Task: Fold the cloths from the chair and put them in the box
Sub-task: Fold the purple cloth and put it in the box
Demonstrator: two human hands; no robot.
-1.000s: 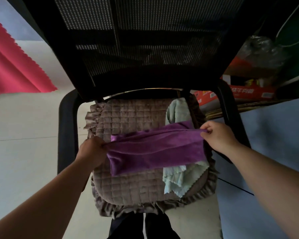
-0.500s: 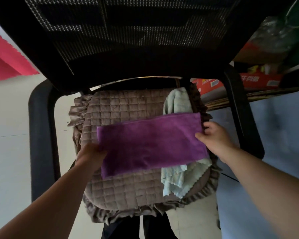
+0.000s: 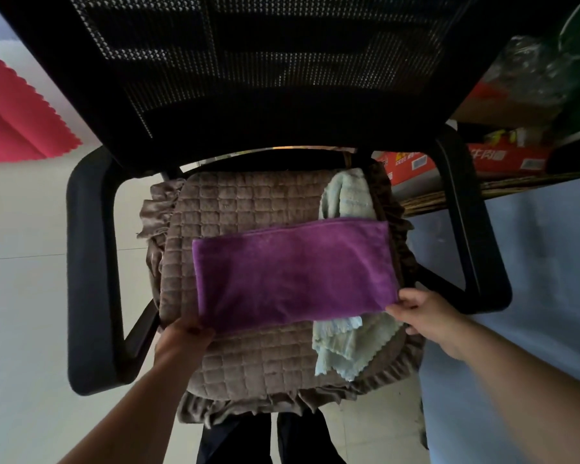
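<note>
A purple cloth, folded into a long band, lies flat across the quilted brown cushion of a black office chair. My left hand pinches its near left corner. At the near right corner my right hand holds the cloth's edge. Under the purple cloth's right end lies a crumpled pale green cloth, which shows above and below it. No box for the cloths is plainly in view.
The chair's mesh back fills the top of the view and its armrests flank the seat. A red cloth lies on the pale floor at left. Red cartons and clutter sit at right behind a blue surface.
The purple cloth went from stretched in the air between both hands to lying flat on the cushion. Both hands slid from its far corners to its near corners.
</note>
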